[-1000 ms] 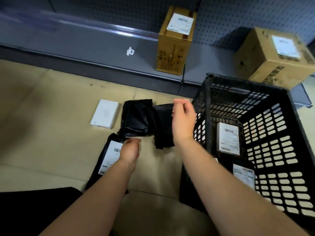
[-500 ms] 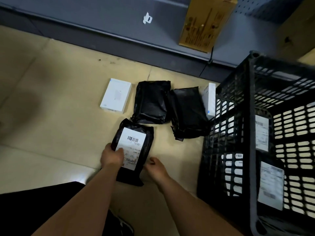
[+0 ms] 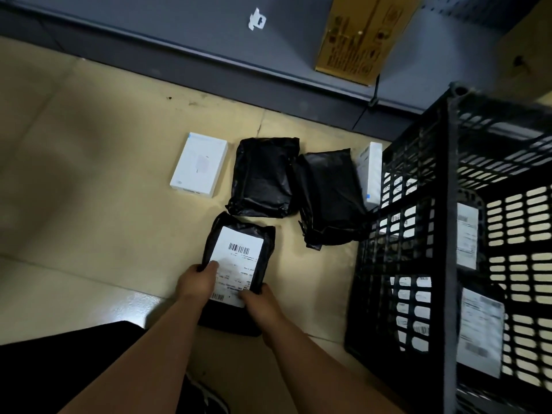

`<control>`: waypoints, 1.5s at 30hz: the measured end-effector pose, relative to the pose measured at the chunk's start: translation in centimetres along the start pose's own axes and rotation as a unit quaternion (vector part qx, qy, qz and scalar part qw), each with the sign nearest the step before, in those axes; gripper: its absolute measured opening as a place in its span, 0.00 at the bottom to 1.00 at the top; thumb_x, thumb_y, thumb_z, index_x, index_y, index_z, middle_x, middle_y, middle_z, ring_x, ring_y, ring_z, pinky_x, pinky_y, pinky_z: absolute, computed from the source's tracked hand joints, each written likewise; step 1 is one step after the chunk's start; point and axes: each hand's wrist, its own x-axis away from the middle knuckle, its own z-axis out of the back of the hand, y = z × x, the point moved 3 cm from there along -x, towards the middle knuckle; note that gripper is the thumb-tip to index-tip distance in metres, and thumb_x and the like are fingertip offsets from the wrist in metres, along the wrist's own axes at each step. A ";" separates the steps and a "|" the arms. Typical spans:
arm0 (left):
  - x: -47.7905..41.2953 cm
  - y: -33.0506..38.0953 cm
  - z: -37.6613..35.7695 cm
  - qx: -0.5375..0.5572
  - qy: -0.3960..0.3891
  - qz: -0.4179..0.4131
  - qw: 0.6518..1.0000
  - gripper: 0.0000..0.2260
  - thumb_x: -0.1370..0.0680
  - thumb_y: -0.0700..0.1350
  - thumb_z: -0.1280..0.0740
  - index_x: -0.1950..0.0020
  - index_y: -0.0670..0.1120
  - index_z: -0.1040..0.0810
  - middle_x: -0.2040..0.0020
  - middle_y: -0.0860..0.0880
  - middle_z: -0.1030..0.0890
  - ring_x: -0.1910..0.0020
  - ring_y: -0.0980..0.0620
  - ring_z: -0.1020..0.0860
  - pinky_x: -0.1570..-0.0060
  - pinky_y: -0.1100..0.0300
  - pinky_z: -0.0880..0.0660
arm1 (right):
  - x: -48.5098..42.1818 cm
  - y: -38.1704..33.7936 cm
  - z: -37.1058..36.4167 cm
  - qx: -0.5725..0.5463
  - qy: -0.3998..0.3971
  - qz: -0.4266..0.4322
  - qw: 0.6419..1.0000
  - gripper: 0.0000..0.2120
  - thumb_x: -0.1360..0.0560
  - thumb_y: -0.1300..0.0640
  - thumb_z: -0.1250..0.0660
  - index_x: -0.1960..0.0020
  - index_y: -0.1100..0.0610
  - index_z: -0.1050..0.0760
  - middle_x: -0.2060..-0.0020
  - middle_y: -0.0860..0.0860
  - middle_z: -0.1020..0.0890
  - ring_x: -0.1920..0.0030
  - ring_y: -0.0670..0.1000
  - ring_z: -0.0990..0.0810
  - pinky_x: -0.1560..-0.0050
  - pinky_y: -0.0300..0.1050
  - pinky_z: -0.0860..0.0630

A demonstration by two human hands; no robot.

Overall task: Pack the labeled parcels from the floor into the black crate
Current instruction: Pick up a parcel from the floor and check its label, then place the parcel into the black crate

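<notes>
A black parcel with a white barcode label point(image 3: 239, 252) lies on the floor in front of me. My left hand point(image 3: 198, 280) grips its left edge, thumb on the label. My right hand point(image 3: 258, 303) holds its lower right edge. Beyond it lie two more black parcels point(image 3: 263, 177) point(image 3: 328, 195), labels not showing. A white box point(image 3: 198, 164) lies flat to their left, and another white box point(image 3: 372, 174) stands on edge against the black crate point(image 3: 448, 234). Inside the crate, labelled parcels point(image 3: 481, 333) show through its mesh.
A grey shelf base point(image 3: 209, 46) runs along the back, with a tall cardboard box point(image 3: 355, 40) and a second carton point(image 3: 528, 49) on it. My dark trouser leg point(image 3: 59, 366) and a shoe point(image 3: 209, 398) are at the bottom left. Tan tiled floor point(image 3: 89, 174) spreads to the left.
My right hand has come down from near the crate to the labelled parcel, and both hands now grip it. The view has tilted down and shifted left.
</notes>
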 end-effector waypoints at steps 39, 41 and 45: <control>35.5 21.7 -2.8 -0.008 -0.333 -0.263 0.905 0.12 0.25 0.44 0.27 0.42 0.46 0.17 0.51 0.45 0.11 0.57 0.49 0.11 0.52 0.51 0.20 | 31.4 -18.6 36.4 0.283 -0.027 0.237 0.929 0.10 0.24 0.47 0.24 0.43 0.45 0.14 0.45 0.43 0.12 0.40 0.45 0.15 0.33 0.42 0.25; 35.5 21.8 -3.3 0.026 -0.330 -0.260 0.907 0.11 0.24 0.46 0.27 0.42 0.48 0.17 0.50 0.45 0.11 0.55 0.47 0.11 0.47 0.48 0.20 | 31.3 -17.8 37.7 0.223 -0.005 0.251 0.942 0.10 0.23 0.44 0.25 0.43 0.44 0.15 0.45 0.42 0.12 0.40 0.45 0.16 0.32 0.43 0.26; 34.3 22.0 -4.6 0.135 -0.339 -0.240 0.899 0.17 0.23 0.52 0.27 0.36 0.50 0.16 0.41 0.46 0.13 0.40 0.43 0.15 0.32 0.44 0.25 | 28.8 -14.2 41.3 -0.085 -0.009 0.254 0.964 0.31 0.22 0.33 0.33 0.26 0.50 0.25 0.32 0.55 0.17 0.31 0.58 0.19 0.26 0.64 0.28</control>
